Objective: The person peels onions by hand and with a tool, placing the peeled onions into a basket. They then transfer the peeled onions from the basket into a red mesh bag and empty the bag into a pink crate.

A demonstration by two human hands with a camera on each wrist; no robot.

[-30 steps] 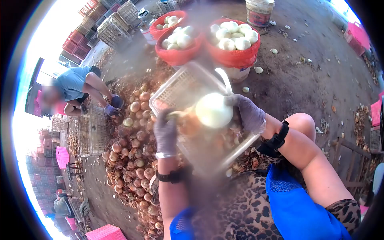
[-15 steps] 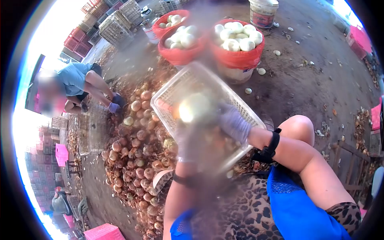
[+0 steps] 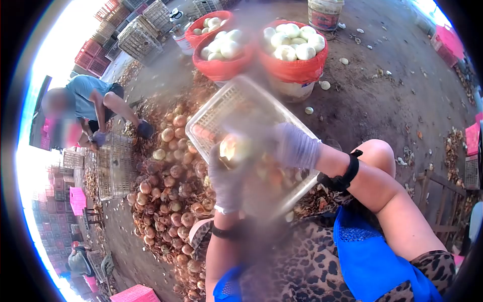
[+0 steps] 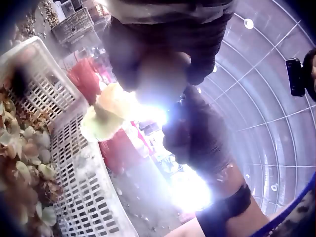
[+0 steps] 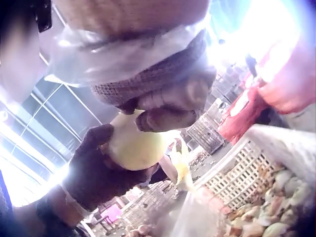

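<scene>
A pale peeled onion (image 5: 136, 148) is held between both gloved hands, over a white plastic crate. My left hand (image 3: 225, 183) grips it from the left and below; in the right wrist view, that hand's dark glove wraps the onion's underside. My right hand (image 3: 298, 146) is on its other side, with curled fingers pressed on the onion in the right wrist view. A loose flap of skin (image 4: 106, 113) hangs off the onion. Haze on the head camera blurs the onion and fingertips. The crate (image 3: 209, 113) holds onion skins and scraps (image 5: 271, 212).
Unpeeled onions (image 3: 173, 181) lie heaped on the ground to the left. Beyond the crate stand red-lined buckets (image 3: 302, 70) of peeled onions. Another person (image 3: 93, 100) bends beside a slatted crate (image 3: 114, 166) at the left. A white bucket (image 3: 326, 14) stands at the back.
A second ago, my hands were apart, the onion by the right one and a strip at the left. They have since come together around the onion. The other person's hand has drawn back.
</scene>
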